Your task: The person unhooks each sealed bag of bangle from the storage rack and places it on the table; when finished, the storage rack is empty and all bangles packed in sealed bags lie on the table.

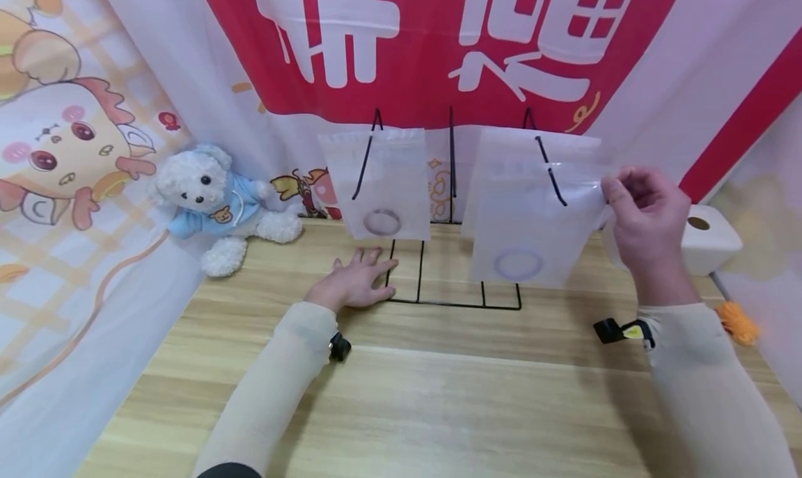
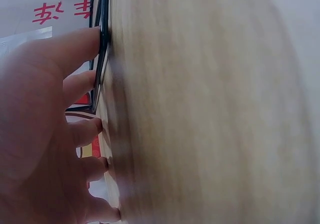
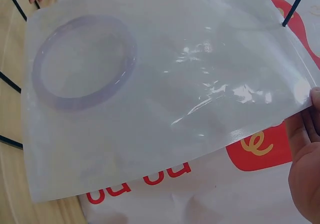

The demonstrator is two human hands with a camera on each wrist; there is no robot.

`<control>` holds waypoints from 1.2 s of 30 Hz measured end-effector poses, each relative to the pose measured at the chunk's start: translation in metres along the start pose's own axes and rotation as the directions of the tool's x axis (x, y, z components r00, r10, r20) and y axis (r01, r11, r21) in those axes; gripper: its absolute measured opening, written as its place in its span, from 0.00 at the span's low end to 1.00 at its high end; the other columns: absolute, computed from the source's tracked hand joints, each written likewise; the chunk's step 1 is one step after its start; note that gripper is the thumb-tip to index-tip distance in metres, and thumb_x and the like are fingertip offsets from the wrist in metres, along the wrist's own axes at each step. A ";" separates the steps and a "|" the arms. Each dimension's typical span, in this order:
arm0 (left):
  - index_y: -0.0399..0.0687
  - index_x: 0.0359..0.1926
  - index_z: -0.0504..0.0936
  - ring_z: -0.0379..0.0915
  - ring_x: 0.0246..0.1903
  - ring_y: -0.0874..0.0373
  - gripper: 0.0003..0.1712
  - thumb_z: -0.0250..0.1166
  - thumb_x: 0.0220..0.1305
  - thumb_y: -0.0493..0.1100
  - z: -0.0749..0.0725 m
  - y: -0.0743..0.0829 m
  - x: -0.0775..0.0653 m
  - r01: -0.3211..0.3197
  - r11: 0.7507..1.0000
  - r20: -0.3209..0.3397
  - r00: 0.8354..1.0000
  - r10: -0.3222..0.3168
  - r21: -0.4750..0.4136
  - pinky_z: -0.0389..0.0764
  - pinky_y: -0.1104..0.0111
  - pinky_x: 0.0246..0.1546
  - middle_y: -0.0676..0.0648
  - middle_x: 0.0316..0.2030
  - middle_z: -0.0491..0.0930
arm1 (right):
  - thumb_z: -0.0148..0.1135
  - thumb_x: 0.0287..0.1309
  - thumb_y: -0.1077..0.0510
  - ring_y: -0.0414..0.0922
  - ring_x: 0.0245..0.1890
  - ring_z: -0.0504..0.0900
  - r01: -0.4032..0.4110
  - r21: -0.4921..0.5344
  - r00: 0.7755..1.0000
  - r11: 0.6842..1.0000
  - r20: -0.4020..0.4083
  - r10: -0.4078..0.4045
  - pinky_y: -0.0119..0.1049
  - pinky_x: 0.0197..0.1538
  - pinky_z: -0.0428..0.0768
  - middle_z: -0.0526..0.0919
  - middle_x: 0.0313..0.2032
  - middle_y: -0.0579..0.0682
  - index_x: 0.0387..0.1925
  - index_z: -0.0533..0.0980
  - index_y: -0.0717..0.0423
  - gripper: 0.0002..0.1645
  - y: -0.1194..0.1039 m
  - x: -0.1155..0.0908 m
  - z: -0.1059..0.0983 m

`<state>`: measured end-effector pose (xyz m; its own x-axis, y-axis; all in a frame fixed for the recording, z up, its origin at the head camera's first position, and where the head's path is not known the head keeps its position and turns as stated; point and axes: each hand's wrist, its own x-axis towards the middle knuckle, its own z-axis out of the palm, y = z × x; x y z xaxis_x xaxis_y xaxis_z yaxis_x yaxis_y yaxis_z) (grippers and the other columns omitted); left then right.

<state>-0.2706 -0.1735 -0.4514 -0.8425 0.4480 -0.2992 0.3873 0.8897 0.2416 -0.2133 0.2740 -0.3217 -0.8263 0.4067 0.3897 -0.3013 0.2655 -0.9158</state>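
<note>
My right hand (image 1: 648, 217) pinches the side edge of a frosted plastic zip bag (image 1: 532, 220) between thumb and fingers. This bag hangs on a hook of a black wire rack (image 1: 454, 304), with a pale purple bangle (image 3: 80, 103) showing through near its bottom. Behind it hangs another frosted bag (image 1: 473, 186), mostly hidden. A third zip bag (image 1: 395, 179), holding a darker bangle (image 1: 382, 233), hangs from the left hook. My left hand (image 1: 357, 283) rests on the tabletop with fingers spread, thumb and index finger touching the rack's base at its left corner.
A white plush bear (image 1: 197, 179) in a blue hoodie sits at the back left. A white tissue box (image 1: 714, 238) stands behind my right hand, and an orange bundle (image 1: 739, 323) lies at the right edge. Printed cloth (image 1: 432, 46) hangs behind the wooden table (image 1: 451, 408).
</note>
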 end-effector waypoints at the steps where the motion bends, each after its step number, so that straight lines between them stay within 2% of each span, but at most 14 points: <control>1: 0.70 0.87 0.55 0.34 0.86 0.28 0.43 0.54 0.79 0.70 0.001 -0.001 -0.001 0.003 1.000 0.001 1.000 -0.003 0.000 0.41 0.19 0.75 0.42 0.89 0.41 | 0.71 0.71 0.53 0.40 0.42 0.82 0.007 0.015 1.000 1.000 0.001 -0.007 0.18 0.48 0.84 0.86 0.42 0.42 0.50 0.85 0.53 0.11 0.001 -0.002 0.000; 5: 0.69 0.87 0.55 0.34 0.85 0.27 0.43 0.54 0.79 0.70 0.004 -0.002 -0.003 0.008 1.000 0.000 1.000 -0.008 0.000 0.41 0.19 0.75 0.41 0.88 0.41 | 0.71 0.72 0.56 0.41 0.41 0.82 0.054 0.038 0.999 0.998 0.006 -0.054 0.19 0.47 0.85 0.85 0.41 0.45 0.49 0.85 0.55 0.10 0.004 -0.008 0.001; 8: 0.69 0.87 0.55 0.34 0.85 0.27 0.43 0.54 0.79 0.70 0.004 -0.003 -0.004 0.008 1.000 -0.006 1.000 -0.008 -0.004 0.41 0.18 0.74 0.41 0.88 0.42 | 0.71 0.71 0.57 0.42 0.41 0.82 0.058 0.063 0.998 0.996 0.012 -0.059 0.19 0.48 0.85 0.86 0.42 0.46 0.50 0.85 0.58 0.11 0.004 -0.012 0.000; 13: 0.70 0.87 0.55 0.34 0.86 0.28 0.43 0.55 0.79 0.70 0.004 -0.002 -0.005 0.015 1.000 -0.002 1.000 -0.015 -0.003 0.41 0.19 0.75 0.42 0.89 0.41 | 0.72 0.70 0.55 0.42 0.41 0.83 0.045 0.043 0.999 0.998 -0.001 -0.045 0.20 0.51 0.85 0.86 0.44 0.46 0.52 0.85 0.58 0.14 0.003 -0.019 -0.002; 15: 0.70 0.87 0.55 0.34 0.86 0.28 0.43 0.55 0.79 0.71 0.004 -0.001 -0.004 0.013 1.000 -0.001 1.000 -0.013 -0.004 0.41 0.19 0.75 0.42 0.89 0.41 | 0.72 0.70 0.56 0.42 0.41 0.83 0.053 0.035 0.999 0.998 -0.013 -0.052 0.20 0.51 0.85 0.87 0.43 0.45 0.51 0.85 0.58 0.13 0.003 -0.022 -0.003; 24: 0.69 0.87 0.56 0.35 0.85 0.27 0.43 0.55 0.79 0.70 0.001 0.001 -0.001 0.002 1.000 -0.006 1.000 -0.002 -0.002 0.42 0.19 0.75 0.41 0.88 0.42 | 0.71 0.68 0.65 0.41 0.33 0.81 0.145 0.120 0.989 0.982 -0.055 -0.140 0.20 0.43 0.85 0.86 0.35 0.46 0.43 0.85 0.63 0.05 0.002 -0.033 -0.010; 36: 0.69 0.87 0.56 0.35 0.85 0.27 0.43 0.55 0.79 0.70 0.000 0.000 0.000 -0.007 1.000 -0.013 1.000 0.007 -0.005 0.42 0.18 0.74 0.41 0.88 0.42 | 0.71 0.68 0.66 0.41 0.34 0.82 0.160 0.172 0.986 0.972 -0.065 -0.151 0.21 0.45 0.86 0.87 0.36 0.48 0.45 0.85 0.65 0.07 -0.001 -0.042 -0.015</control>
<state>-0.2708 -0.1731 -0.4515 -0.8447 0.4526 -0.2856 0.3909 0.8863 0.2485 -0.1713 0.2695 -0.3360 -0.7386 0.4175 0.5294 -0.5074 0.1729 -0.8442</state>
